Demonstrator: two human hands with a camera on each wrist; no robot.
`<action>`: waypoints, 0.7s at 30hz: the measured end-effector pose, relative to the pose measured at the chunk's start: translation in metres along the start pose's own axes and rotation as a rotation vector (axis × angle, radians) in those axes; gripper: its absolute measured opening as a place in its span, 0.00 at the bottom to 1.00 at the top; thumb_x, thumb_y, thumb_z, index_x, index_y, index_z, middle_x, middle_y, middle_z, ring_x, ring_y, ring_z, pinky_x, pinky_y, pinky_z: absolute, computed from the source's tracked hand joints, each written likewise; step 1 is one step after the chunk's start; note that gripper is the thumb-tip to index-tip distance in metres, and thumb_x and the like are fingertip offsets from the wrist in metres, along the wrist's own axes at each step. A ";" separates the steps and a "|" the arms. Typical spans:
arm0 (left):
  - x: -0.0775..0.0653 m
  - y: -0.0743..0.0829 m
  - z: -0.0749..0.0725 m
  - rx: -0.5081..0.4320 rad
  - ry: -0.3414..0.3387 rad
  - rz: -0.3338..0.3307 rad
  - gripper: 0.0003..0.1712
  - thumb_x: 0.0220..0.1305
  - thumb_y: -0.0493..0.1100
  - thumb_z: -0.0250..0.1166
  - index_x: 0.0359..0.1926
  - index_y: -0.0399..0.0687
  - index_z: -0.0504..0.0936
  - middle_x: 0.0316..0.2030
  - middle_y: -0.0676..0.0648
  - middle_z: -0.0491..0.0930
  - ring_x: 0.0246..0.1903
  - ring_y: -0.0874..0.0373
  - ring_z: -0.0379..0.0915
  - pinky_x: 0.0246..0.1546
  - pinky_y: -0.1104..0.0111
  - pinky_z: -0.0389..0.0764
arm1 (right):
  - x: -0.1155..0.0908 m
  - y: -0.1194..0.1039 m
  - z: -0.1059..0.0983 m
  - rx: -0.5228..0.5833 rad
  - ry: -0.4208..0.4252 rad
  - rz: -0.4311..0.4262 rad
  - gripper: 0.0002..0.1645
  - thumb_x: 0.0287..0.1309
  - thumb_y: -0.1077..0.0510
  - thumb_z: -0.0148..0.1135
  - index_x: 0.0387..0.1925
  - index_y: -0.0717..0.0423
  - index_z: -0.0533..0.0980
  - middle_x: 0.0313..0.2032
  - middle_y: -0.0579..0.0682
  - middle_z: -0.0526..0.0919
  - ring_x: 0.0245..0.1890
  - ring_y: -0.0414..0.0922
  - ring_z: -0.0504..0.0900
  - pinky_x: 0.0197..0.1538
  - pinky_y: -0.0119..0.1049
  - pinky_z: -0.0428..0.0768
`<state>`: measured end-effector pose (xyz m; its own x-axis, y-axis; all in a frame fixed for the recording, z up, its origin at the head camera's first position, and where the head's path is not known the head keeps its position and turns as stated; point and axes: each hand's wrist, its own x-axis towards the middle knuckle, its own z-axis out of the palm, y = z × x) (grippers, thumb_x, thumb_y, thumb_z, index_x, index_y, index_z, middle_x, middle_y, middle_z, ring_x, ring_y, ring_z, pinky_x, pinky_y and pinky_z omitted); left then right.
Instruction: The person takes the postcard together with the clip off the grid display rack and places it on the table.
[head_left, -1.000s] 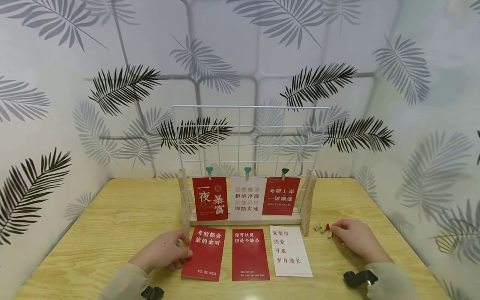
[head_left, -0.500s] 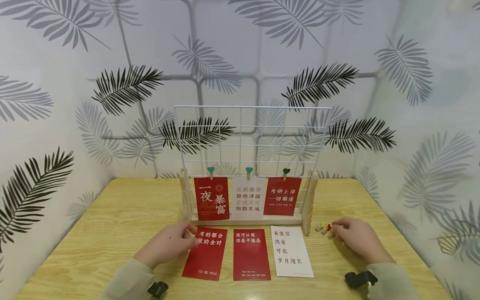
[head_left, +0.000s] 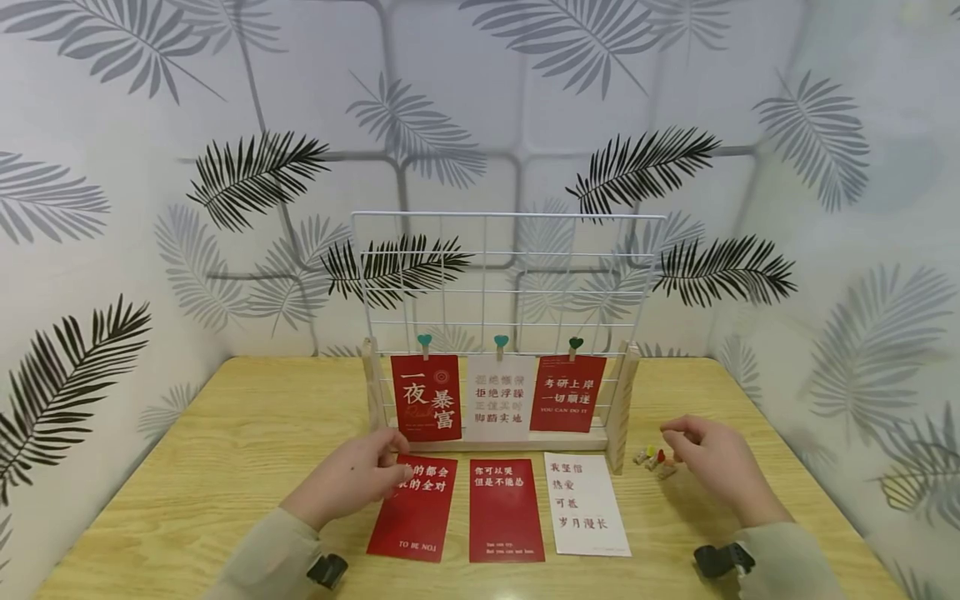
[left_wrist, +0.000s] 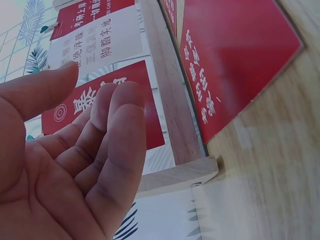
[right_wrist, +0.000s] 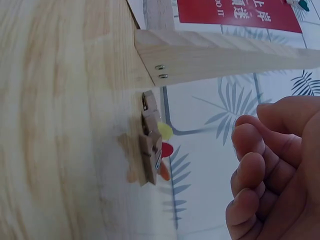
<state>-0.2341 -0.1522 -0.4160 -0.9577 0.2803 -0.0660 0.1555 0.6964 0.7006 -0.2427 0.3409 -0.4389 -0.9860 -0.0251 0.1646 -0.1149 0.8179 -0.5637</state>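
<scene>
My left hand hovers over the upper left corner of a red card on the table. Its fingers are loosely bent, and the left wrist view shows nothing in the palm. Beside the small wooden clothespins, which have yellow, red and orange tops, my right hand is raised with relaxed fingers and holds nothing. A second red card and a white card lie in the same row. Behind them, a white wire grid rack carries several cards.
On the rack, a red card, a white card and another red card hang from heart-topped clothespins. The rack's wooden feet stand on the wooden table. A leaf-patterned wall rises behind.
My left hand has moved from the red card's left edge up and right over its top corner. My right hand has drawn back and up from the clothespins, which stay on the table.
</scene>
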 end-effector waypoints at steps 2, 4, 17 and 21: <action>0.001 0.001 0.000 0.009 0.005 0.017 0.16 0.66 0.46 0.70 0.50 0.48 0.79 0.26 0.48 0.75 0.25 0.56 0.74 0.28 0.63 0.75 | 0.001 -0.003 0.000 0.002 0.010 -0.014 0.22 0.73 0.45 0.56 0.54 0.56 0.82 0.34 0.49 0.86 0.31 0.43 0.80 0.33 0.40 0.75; 0.001 0.001 -0.001 0.010 0.002 0.025 0.16 0.65 0.46 0.70 0.51 0.48 0.78 0.26 0.49 0.75 0.25 0.56 0.74 0.28 0.63 0.75 | 0.002 -0.005 0.001 0.004 0.014 -0.027 0.22 0.73 0.45 0.57 0.54 0.56 0.82 0.34 0.48 0.86 0.31 0.43 0.79 0.33 0.40 0.75; 0.004 0.015 -0.003 -0.014 0.035 0.041 0.13 0.66 0.44 0.70 0.49 0.52 0.79 0.28 0.50 0.76 0.28 0.56 0.73 0.29 0.63 0.76 | 0.006 -0.036 -0.003 0.009 0.036 -0.064 0.20 0.74 0.44 0.55 0.52 0.52 0.82 0.31 0.49 0.84 0.29 0.44 0.77 0.30 0.40 0.74; 0.005 0.017 -0.004 -0.025 0.046 0.045 0.13 0.66 0.44 0.70 0.49 0.52 0.79 0.29 0.50 0.76 0.29 0.56 0.74 0.30 0.63 0.77 | 0.008 -0.047 -0.006 0.020 0.048 -0.073 0.19 0.73 0.45 0.56 0.52 0.52 0.82 0.31 0.48 0.83 0.30 0.44 0.79 0.29 0.40 0.75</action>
<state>-0.2373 -0.1412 -0.4017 -0.9601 0.2796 -0.0020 0.1928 0.6670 0.7197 -0.2446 0.3061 -0.4064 -0.9682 -0.0561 0.2437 -0.1888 0.8032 -0.5650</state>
